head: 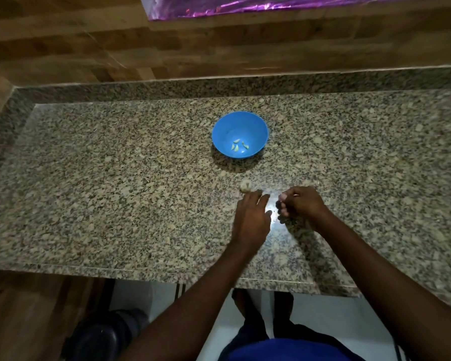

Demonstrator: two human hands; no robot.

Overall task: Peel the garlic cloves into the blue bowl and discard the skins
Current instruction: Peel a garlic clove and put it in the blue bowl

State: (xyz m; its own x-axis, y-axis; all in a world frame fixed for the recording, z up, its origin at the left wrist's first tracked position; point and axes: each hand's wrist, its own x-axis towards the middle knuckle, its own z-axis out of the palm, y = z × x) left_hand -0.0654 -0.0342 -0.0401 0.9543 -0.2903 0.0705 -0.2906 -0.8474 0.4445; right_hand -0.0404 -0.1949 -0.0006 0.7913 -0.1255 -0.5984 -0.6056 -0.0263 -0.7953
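A blue bowl (pixel 239 123) stands on the granite counter and holds several peeled garlic cloves (pixel 238 146). Nearer to me a pale garlic bulb piece (pixel 245 186) lies on the counter. My left hand (pixel 251 217) stretches toward it with straight fingers, its tips just short of the bulb. To the right, my right hand (pixel 301 203) has curled fingers that pinch a small pale garlic piece (pixel 282 196) at the fingertips.
The speckled granite counter (pixel 115 178) runs wide to both sides, with a wooden wall behind and a raised stone lip at the back. A dark bin (pixel 99 334) stands on the floor below the counter's front edge, left of my legs.
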